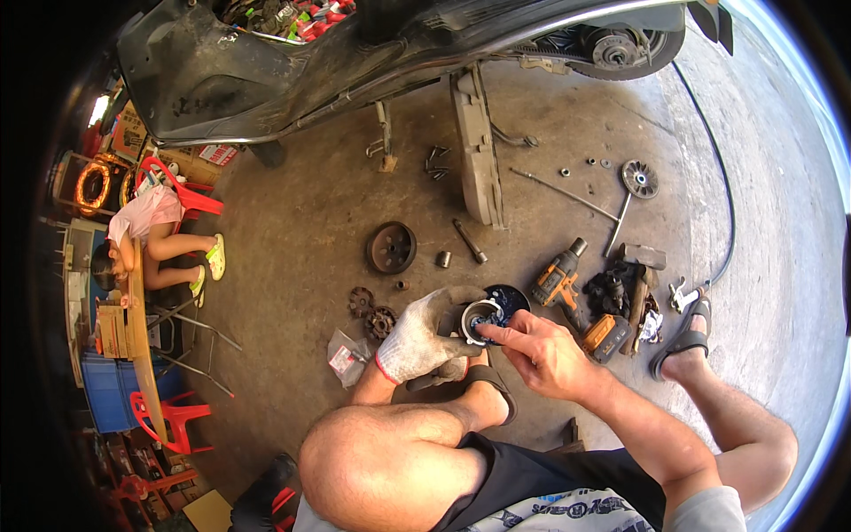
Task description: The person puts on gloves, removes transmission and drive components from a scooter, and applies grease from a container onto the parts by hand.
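Note:
My left hand point(420, 339), in a white knit glove with a grey palm and red cuff, is closed round a cup-shaped metal part point(470, 321) with a pale rim. Blue grease shows inside its opening. My bare right hand point(551, 356) reaches in from the right, its index finger stretched into the part's mouth and the other fingers partly curled. It holds nothing that I can see. Just behind the part is a dark round dish point(511, 300) smeared with blue; my hands and the metal part cover some of it.
A cordless impact wrench point(557, 277), hammer point(644, 256), clutch bell point(391, 247), clutch plates point(381, 323), socket point(443, 259) and fan-like pulley point(640, 179) lie on the concrete. A scooter point(355, 80) spans the far side. On the left, a person point(146, 222) leans on a table point(142, 355).

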Motion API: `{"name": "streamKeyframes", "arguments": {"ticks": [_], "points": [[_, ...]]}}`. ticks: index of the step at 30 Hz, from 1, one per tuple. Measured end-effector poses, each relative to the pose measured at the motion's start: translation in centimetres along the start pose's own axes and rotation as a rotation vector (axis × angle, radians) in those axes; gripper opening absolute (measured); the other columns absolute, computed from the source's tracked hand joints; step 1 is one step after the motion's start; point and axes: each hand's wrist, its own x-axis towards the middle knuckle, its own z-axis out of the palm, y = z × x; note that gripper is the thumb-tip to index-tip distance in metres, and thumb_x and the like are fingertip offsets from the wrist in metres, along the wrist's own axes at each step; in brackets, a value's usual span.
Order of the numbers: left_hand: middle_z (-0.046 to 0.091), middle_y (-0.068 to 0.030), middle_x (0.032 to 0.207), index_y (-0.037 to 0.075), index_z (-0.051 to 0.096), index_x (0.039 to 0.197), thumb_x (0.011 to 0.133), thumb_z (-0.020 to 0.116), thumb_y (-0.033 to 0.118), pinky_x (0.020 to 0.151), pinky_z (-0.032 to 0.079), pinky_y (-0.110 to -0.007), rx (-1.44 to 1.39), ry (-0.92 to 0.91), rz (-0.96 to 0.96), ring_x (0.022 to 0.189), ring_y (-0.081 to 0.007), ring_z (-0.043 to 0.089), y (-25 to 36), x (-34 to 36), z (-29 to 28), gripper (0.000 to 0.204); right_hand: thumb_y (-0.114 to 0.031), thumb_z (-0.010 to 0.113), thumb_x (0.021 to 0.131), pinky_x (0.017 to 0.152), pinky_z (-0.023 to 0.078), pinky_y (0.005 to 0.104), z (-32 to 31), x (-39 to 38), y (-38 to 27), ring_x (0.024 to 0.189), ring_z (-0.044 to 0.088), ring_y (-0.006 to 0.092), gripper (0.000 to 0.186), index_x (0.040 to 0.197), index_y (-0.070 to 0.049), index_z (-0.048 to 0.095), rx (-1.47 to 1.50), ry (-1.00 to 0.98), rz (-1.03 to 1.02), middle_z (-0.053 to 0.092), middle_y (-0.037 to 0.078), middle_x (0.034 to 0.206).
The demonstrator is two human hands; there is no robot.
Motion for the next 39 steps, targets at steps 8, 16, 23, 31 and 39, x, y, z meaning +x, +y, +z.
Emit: {"name": "streamKeyframes", "arguments": {"ticks": [8, 16, 23, 31, 39], "points": [[0.067, -0.0045, 0.116, 0.004, 0.058, 0.128, 0.073, 0.082, -0.004, 0.090, 0.053, -0.030, -0.018, 0.002, -0.021, 0.105, -0.0119, 0.061, 0.38, -0.09, 0.07, 0.060, -0.002, 0.063, 0.082, 0.068, 0.051, 0.0402, -0.48, 0.06, -0.38, 0.075, 0.062, 0.0285, 0.053, 0.132, -0.017, 0.062, -0.074, -0.025, 0.017, 0.059, 0.009, 0.088], [0.067, -0.0046, 0.116, 0.004, 0.057, 0.130, 0.073, 0.082, -0.006, 0.088, 0.054, -0.030, -0.039, 0.003, -0.027, 0.103, -0.0120, 0.062, 0.41, -0.08, 0.20, 0.063, -0.003, 0.063, 0.082, 0.070, 0.050, 0.0404, -0.56, 0.10, -0.15, 0.075, 0.061, 0.0278, 0.054, 0.134, -0.017, 0.061, -0.150, -0.031, -0.021, 0.059, 0.008, 0.089], [0.067, -0.0047, 0.115, 0.004, 0.056, 0.130, 0.073, 0.082, -0.006, 0.086, 0.055, -0.030, -0.010, 0.008, -0.008, 0.102, -0.0115, 0.062, 0.27, -0.05, 0.26, 0.064, -0.004, 0.063, 0.083, 0.069, 0.050, 0.0406, -0.61, 0.11, 0.21, 0.074, 0.061, 0.0278, 0.053, 0.134, -0.016, 0.060, -0.115, -0.013, -0.003, 0.059, 0.008, 0.088], [0.067, -0.0054, 0.116, 0.004, 0.056, 0.130, 0.073, 0.082, -0.006, 0.086, 0.055, -0.030, -0.034, 0.004, -0.015, 0.101, -0.0121, 0.063, 0.14, -0.22, 0.14, 0.062, -0.003, 0.063, 0.083, 0.068, 0.050, 0.0414, -0.63, -0.01, 0.11, 0.073, 0.061, 0.0281, 0.050, 0.131, -0.016, 0.062, -0.135, -0.030, -0.024, 0.058, 0.008, 0.087], [0.068, -0.0071, 0.110, 0.003, 0.056, 0.129, 0.076, 0.080, -0.004, 0.076, 0.058, -0.030, 0.011, 0.012, 0.020, 0.089, -0.0135, 0.068, 0.36, -0.12, 0.31, 0.058, -0.002, 0.062, 0.081, 0.070, 0.050, 0.0406, -0.60, -0.13, -0.01, 0.073, 0.059, 0.0282, 0.058, 0.138, -0.017, 0.057, -0.181, -0.046, -0.007, 0.058, 0.008, 0.088]]}}
